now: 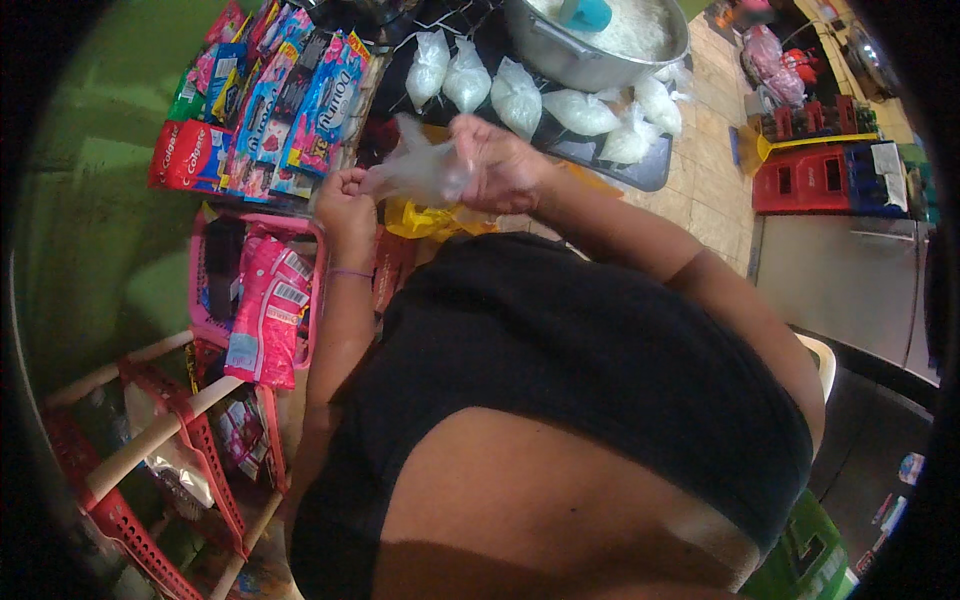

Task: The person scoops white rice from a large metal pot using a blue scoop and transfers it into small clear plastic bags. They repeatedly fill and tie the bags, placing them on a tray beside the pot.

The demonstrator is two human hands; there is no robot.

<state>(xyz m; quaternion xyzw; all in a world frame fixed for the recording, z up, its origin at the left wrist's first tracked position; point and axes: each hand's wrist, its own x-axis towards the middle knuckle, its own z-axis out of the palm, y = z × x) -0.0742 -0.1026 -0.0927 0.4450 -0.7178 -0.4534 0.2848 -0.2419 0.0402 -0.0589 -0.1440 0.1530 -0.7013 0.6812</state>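
Observation:
Between my two hands is a clear thin plastic bag (415, 170), drawn out sideways and slightly blurred. My left hand (347, 200) pinches one end of it. My right hand (500, 168) is closed around the other side, its palm partly showing. Whether the bag holds anything I cannot tell. Just beyond, several knotted plastic bags (517, 98) filled with white grains stand and lie on a dark surface. Behind them is a large metal pot (600, 65) of the same white grains, with a turquoise scoop (586, 14) in it.
Hanging sachets (290, 110) and red boxes (190, 155) line the green wall at left. Below them stand a pink basket (320, 270) with a pink packet (268, 320) and a red rack (150, 440). A yellow plastic bag (425, 220) lies under my hands. Red crates (820, 180) are at right.

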